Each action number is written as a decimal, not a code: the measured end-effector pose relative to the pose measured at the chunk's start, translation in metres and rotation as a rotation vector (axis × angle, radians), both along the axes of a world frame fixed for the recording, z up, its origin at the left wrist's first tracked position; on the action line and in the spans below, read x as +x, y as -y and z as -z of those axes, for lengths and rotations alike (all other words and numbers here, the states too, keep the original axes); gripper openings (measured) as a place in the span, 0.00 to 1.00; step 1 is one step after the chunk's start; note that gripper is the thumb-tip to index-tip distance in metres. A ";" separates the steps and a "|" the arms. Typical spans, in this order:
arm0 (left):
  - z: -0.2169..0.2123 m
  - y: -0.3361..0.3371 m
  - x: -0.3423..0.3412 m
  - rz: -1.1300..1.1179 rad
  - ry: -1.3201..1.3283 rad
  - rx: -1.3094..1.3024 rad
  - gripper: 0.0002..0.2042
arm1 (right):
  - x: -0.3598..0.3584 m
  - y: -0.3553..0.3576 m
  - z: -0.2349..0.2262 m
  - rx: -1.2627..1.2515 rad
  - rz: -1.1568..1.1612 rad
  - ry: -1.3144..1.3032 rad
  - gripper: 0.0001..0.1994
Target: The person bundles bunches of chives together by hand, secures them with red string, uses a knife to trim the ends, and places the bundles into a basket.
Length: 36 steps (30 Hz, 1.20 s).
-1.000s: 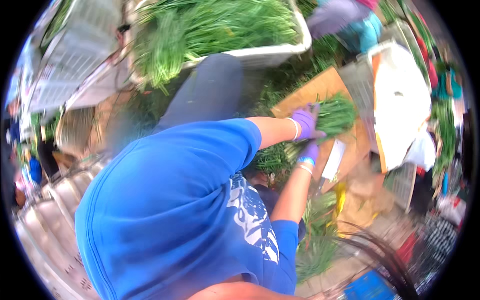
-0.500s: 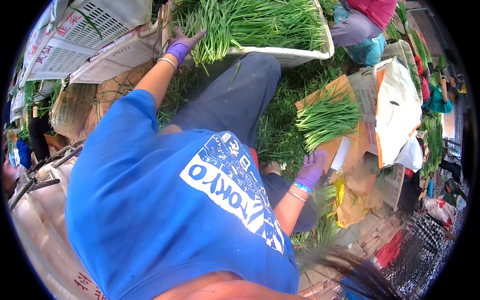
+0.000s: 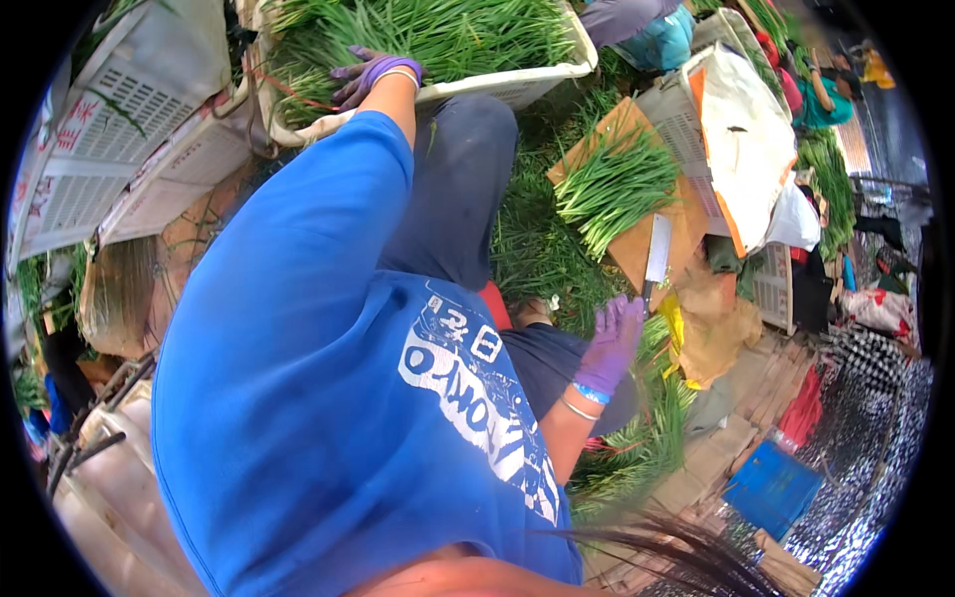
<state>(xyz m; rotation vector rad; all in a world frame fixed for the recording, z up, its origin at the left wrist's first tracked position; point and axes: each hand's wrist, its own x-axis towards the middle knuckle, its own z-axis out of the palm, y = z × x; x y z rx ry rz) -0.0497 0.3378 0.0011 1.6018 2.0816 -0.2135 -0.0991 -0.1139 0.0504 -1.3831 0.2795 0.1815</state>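
Note:
My left hand [image 3: 376, 76], in a purple glove, is over the near left part of a white plastic crate [image 3: 517, 92] full of garlic chives [image 3: 468, 40]. Its fingers are stretched out on or just above the stalks and hold nothing. My right hand [image 3: 611, 343], gloved in purple too, is raised in front of my right leg with its fingers apart and nothing in them. Close past its fingertips is a knife [image 3: 658, 249] with a wide blade, lying on a brown board [image 3: 637, 244]. A bundle of garlic chives [image 3: 617, 187] lies on the same board.
Stacked white crates [image 3: 149, 119] stand at the left. Loose green leaves [image 3: 537, 224] cover the ground before me. A white sack [image 3: 746, 149] drapes over a crate at the right. Beyond it are a blue box [image 3: 774, 488] and other people's clothes and limbs.
My left hand has gone from the crate's near left corner, fingers pointing right, to reaching over the chives, fingers pointing left. My right hand has moved slightly back from the board. The view has shifted.

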 end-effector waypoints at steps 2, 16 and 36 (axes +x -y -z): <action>0.010 -0.002 0.003 -0.019 -0.035 0.021 0.51 | -0.011 0.008 -0.007 -0.046 0.070 0.015 0.22; 0.159 -0.128 0.006 -0.058 -0.306 0.076 0.42 | -0.031 0.022 -0.015 -0.032 0.203 0.043 0.23; -0.033 -0.061 -0.212 -0.005 1.682 -0.974 0.21 | 0.034 -0.023 0.016 0.060 -0.140 0.014 0.22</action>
